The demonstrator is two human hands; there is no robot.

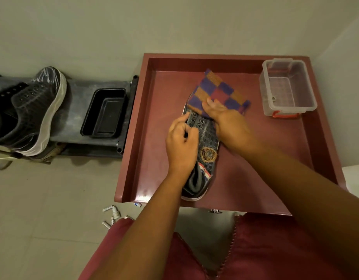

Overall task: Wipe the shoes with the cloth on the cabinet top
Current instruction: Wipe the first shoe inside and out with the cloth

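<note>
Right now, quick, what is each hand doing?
Left hand: fingers curled, gripping the shoe at its eyelets.
Right hand: fingers fairly straight, pressing the checked cloth onto the shoe's toe.

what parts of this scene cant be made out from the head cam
- Toe of the shoe, head view: covered by the checked cloth and the right hand.
- Shoe's left side: hidden under the left hand and its forearm.
- Emblem wording on the shoe: too small.
- Second shoe on the rack: cut off by the left edge.
- Small items on the floor: too small to identify.
</note>
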